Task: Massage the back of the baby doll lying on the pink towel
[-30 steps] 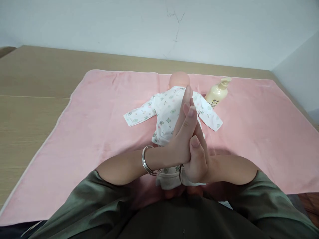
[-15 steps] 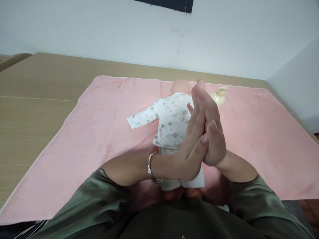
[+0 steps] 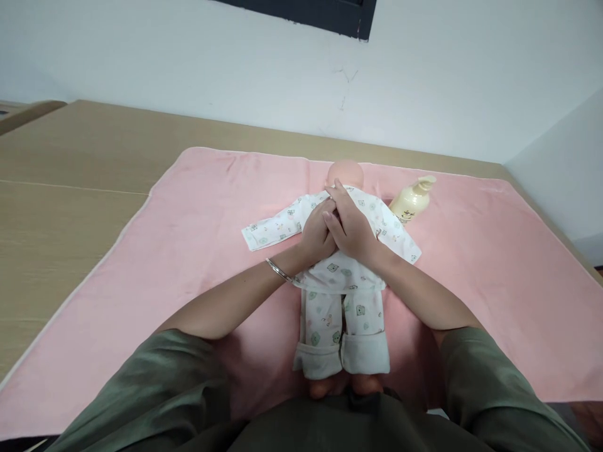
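A baby doll [image 3: 345, 174] in a white printed suit [image 3: 346, 307] lies face down on a pink blanket [image 3: 188, 251], head away from me. Both my hands rest flat on the doll's upper back. My left hand [image 3: 316, 233], with a silver bangle on its wrist, lies partly under my right hand [image 3: 349, 225], whose fingers stretch toward the doll's neck. Neither hand holds anything. The doll's sleeves spread out to either side.
A cream pump bottle [image 3: 411, 200] lies tilted on the blanket just right of the doll's shoulder. The blanket covers a light wooden surface [image 3: 70, 182] that runs to a white wall. My olive sleeves fill the lower part of the view.
My hands were pressed palm to palm above the doll, sliding against each other. They have now dropped forward and lie flat on the doll's back.
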The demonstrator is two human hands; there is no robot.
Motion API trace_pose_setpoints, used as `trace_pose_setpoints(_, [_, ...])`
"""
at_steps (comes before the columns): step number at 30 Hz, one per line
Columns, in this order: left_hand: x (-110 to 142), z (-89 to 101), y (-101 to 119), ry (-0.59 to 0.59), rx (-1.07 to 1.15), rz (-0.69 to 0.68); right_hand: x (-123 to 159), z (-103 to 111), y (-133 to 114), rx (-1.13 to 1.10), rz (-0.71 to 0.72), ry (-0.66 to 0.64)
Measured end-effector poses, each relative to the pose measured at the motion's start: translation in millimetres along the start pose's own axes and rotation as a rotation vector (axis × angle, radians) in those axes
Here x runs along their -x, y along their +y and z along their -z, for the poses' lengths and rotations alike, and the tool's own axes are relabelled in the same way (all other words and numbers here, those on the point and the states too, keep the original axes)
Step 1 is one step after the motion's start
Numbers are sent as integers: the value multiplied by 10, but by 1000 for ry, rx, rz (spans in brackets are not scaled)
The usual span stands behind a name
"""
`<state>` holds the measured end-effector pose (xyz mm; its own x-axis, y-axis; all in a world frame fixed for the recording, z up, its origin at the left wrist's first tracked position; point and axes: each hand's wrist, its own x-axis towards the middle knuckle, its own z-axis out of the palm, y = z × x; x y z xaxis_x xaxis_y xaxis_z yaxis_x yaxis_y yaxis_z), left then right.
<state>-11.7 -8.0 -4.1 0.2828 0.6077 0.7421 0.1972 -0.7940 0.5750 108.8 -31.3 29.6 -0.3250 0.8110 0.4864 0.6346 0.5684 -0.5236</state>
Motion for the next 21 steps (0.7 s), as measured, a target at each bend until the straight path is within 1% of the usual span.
trace_pose_setpoints(3, [62, -9, -12, 8, -39, -19, -7, 1, 108, 43, 105, -27])
trace_pose_setpoints(5, [89, -15, -29, 2, -64, -13, -29, 24, 223, 80, 161, -84])
trace_pose_setpoints(6, [102, -18, -48, -2, -83, 0, -44, 39, 287, 111, 165, -110])
trace_pose_setpoints(8, [133, -27, -107, 0, -131, 54, -69, 65, 402, 195, 101, -144])
trace_pose_setpoints(10, [167, -38, -179, 8, -170, 139, -66, 76, 456, 294, -30, -166])
trace_pose_setpoints(12, [195, -46, -237, 6, -184, 213, -13, 62, 414, 388, -145, -178])
trace_pose_setpoints(14, [209, -47, -262, -7, -186, 246, 86, 31, 290, 467, -183, -173])
trace_pose_setpoints(16, [209, -42, -258, -15, -192, 263, 194, 1, 148, 511, -148, -161])
trace_pose_setpoints(18, [202, -37, -244, -21, -196, 274, 256, -5, 67, 509, -89, -173])
trace_pose_setpoints(20, [196, -36, -241, -25, -199, 271, 238, 22, 91, 477, -64, -204])
trace_pose_setpoints(21, [195, -39, -246, -26, -203, 265, 204, 44, 139, 457, -76, -222])
